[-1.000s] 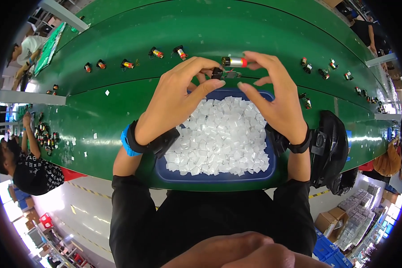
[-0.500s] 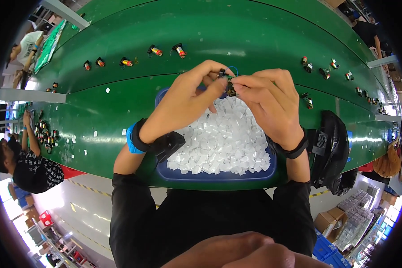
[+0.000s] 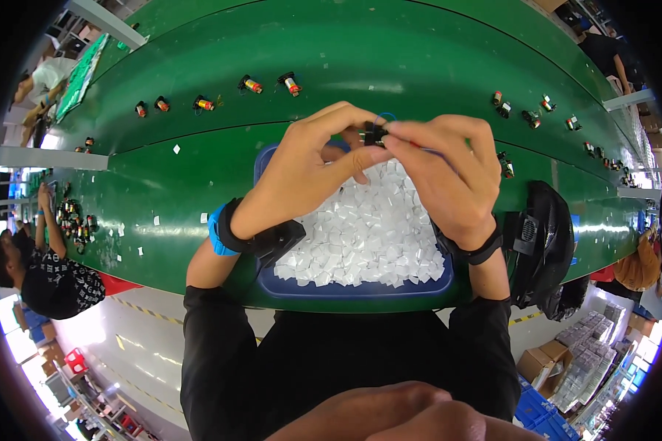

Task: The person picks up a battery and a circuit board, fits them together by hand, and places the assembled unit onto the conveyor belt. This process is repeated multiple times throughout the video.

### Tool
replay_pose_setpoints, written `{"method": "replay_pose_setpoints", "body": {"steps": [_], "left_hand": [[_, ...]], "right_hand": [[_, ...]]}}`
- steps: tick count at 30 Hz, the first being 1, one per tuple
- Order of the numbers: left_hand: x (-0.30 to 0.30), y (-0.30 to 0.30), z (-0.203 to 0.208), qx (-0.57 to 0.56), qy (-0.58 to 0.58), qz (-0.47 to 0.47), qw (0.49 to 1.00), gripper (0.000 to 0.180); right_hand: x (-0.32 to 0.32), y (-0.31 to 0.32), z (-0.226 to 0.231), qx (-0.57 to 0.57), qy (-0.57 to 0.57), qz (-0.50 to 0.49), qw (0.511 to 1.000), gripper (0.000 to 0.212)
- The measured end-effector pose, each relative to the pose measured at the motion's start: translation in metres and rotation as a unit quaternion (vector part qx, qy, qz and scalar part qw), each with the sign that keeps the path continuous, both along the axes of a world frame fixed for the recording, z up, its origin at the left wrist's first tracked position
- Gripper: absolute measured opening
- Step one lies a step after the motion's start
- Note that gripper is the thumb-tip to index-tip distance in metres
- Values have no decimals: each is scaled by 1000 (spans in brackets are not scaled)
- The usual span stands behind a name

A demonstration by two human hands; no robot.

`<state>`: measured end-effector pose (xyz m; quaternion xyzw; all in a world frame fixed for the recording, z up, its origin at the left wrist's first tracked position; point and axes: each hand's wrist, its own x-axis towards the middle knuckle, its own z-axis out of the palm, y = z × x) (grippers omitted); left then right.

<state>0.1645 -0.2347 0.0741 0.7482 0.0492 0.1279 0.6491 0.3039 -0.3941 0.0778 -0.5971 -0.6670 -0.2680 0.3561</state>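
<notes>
Both my hands meet above the far rim of a blue tray heaped with small white squares. Between their fingertips is a small black electronic part with a thin blue wire looping above it. My left hand pinches the part's left side between thumb and fingers. At its other end, the fingertips of my right hand are closed, slightly blurred by motion. The fingers hide much of the part.
Several small wired assemblies with red-and-yellow cylinders lie on the green surface. More stand at right. A black plastic bag sits right of the tray. Co-workers are at the left and far right. A grey post juts in at left.
The black part has turned in my fingers and now lies more sideways. My right hand has shifted slightly. The assemblies beyond have moved a little to the left.
</notes>
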Motion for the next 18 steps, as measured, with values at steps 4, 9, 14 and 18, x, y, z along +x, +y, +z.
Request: {"method": "replay_pose_setpoints", "body": {"steps": [4,9,14,18], "left_hand": [[3,2,-4,-53,-70,61,994,28],[8,9,-13,157,-202,100,962,31],[6,6,-17,181,-213,94,956,34],[2,2,-16,210,-226,100,946,34]], "right_hand": [[-6,-6,13,33,127,-64,989,23],[-16,-6,4,-70,418,34,905,22],[-25,0,0,-55,487,57,870,19],[-32,-1,2,-46,594,84,799,18]]}}
